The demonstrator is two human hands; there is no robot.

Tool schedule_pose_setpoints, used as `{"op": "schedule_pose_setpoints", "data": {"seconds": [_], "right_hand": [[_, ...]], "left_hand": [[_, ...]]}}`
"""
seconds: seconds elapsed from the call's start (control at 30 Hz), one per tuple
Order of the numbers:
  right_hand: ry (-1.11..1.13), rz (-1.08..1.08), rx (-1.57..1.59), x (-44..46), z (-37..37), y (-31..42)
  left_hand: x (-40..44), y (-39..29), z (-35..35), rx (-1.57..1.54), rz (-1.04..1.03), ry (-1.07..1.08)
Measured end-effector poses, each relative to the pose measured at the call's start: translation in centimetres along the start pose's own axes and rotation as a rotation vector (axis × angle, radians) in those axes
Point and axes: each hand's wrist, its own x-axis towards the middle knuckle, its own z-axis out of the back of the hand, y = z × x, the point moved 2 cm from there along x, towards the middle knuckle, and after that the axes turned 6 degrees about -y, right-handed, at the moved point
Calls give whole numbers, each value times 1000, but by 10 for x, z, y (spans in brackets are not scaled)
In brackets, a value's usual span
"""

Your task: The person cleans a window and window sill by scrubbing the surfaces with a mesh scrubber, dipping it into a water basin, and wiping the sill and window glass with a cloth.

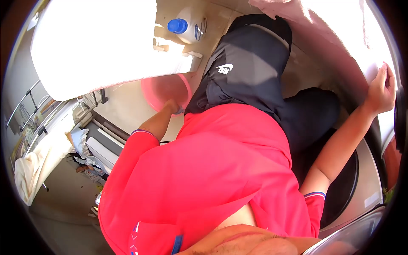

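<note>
My left hand [173, 106] is down at the near rim of a pink basin [147, 90]. Its fingers are mostly hidden, and a small greyish patch shows beside them. I cannot tell whether it grips the rim. Out to the right, my right hand [381, 91] is raised with its fingers curled and the tips pinched together against a hanging pink cloth [327, 36]. Strong sunlight washes out much of that cloth, so the pinched spot is hard to see.
A white bottle with a blue cap [177, 26] stands on the tiled floor beyond the basin. A glaring white panel [97, 42] fills the upper left. Below it, a metal rack [38, 123] carries a cream cloth [42, 165]. A round black surface [340, 187] lies under my right arm.
</note>
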Motion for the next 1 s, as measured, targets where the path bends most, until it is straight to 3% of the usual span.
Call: {"op": "schedule_pose_setpoints", "data": {"seconds": [0.07, 0.13, 0.2, 0.27, 0.4, 0.47, 0.6, 0.7, 0.77, 0.8, 0.87, 0.9, 1.0], "right_hand": [[22, 89, -56, 3, 1, 2], [-28, 159, -86, -4, 2, 15], [-57, 118, -54, -9, 4, 34], [-87, 152, 0, -10, 3, 33], [-83, 151, 52, -11, 5, 46], [-37, 138, 69, -10, 8, 50], [-70, 147, 141, -9, 8, 54], [-80, 134, 189, -9, 7, 53], [-75, 164, 211, -8, 10, 52], [-53, 42, 378, -11, 15, 53], [-27, -206, 707, -20, 29, 58], [114, -280, 883, -28, 44, 66], [416, -431, 1101, -64, 68, 94]], "left_hand": [[-21, -25, 50, -47, 129, 235], [-32, -26, 79, -58, 12, 125], [-55, -48, 137, 189, -99, 154], [-112, -99, 242, 191, 15, 14], [-201, -170, 361, -188, -65, -625], [-244, -196, 391, -399, -467, -1095], [-296, -248, 412, -743, -872, -1212], [-276, -291, 430, -1212, -904, -1072], [-286, -332, 470, -1595, -1038, -843], [-292, -349, 487, -1790, -1105, -686], [-301, -381, 508, -1960, -1192, -525], [-309, -392, 512, -1979, -1232, -405], [-322, -426, 508, -1827, -1313, -501]]}}
